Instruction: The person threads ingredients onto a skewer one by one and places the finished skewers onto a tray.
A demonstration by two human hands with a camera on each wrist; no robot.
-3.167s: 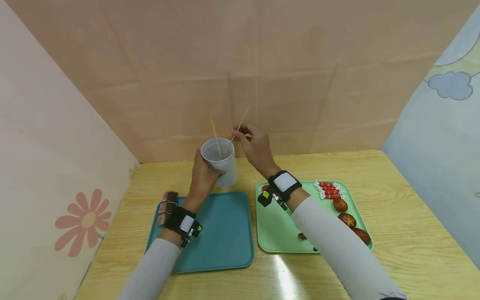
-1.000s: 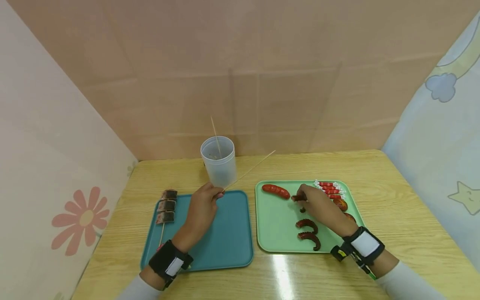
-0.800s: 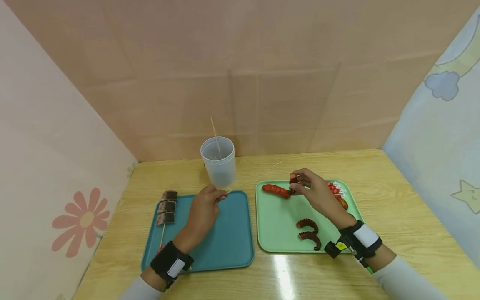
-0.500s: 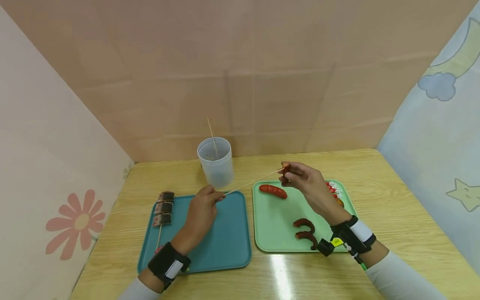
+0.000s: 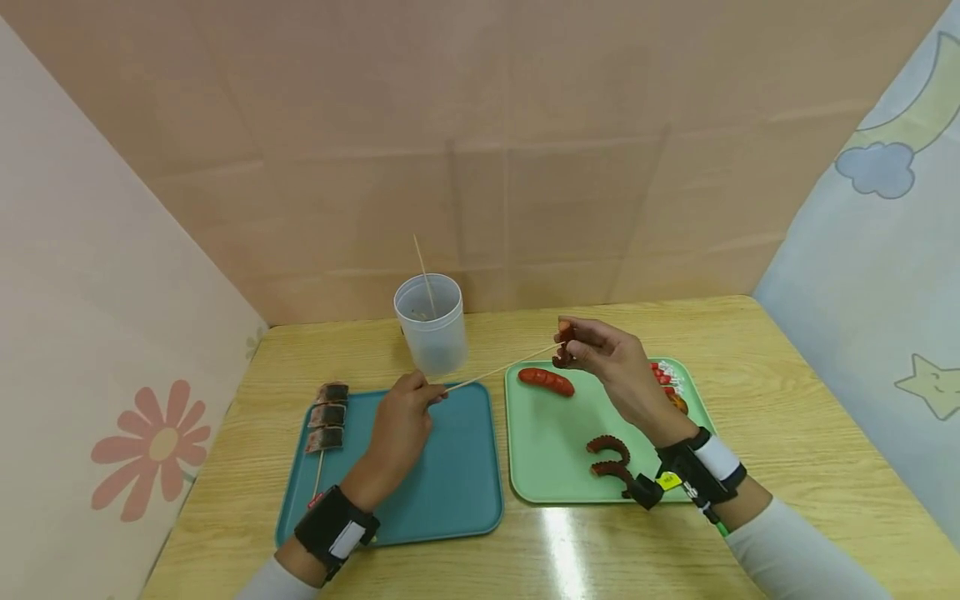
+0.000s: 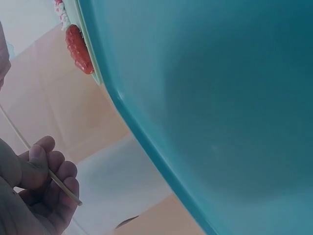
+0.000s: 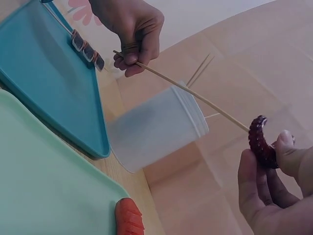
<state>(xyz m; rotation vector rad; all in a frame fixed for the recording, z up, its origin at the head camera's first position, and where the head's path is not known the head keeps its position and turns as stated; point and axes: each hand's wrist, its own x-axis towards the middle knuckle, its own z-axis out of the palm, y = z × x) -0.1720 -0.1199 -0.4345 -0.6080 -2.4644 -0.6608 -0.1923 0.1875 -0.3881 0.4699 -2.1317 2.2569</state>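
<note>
My left hand (image 5: 401, 425), above the blue tray (image 5: 450, 508), pinches a thin bamboo skewer (image 5: 502, 367) near its lower end. The skewer slants up to the right. In my right hand (image 5: 622, 367), between thumb and fingers, is a dark red, curled octopus tentacle (image 7: 260, 144) with suckers along its edge. The skewer's far end meets the tentacle's suckered side in the right wrist view. Two similar tentacles (image 5: 609, 448) lie on the green tray (image 5: 540, 475), below my right hand. A scored red sausage (image 5: 546, 382) rests at that tray's back left.
A translucent plastic cup (image 5: 435, 333) with skewers in it stands behind the trays. On the blue tray's left edge lies a skewer threaded with three dark-skinned pieces (image 5: 327, 416). Red-and-white sticks (image 5: 667, 377) are partly hidden behind my right hand. A wall (image 5: 480, 167) rises behind the table.
My right hand drew a skewer from the cup, and my left hand now holds it. My right hand picked a tentacle off the green tray and brought it left to the skewer's far end.
</note>
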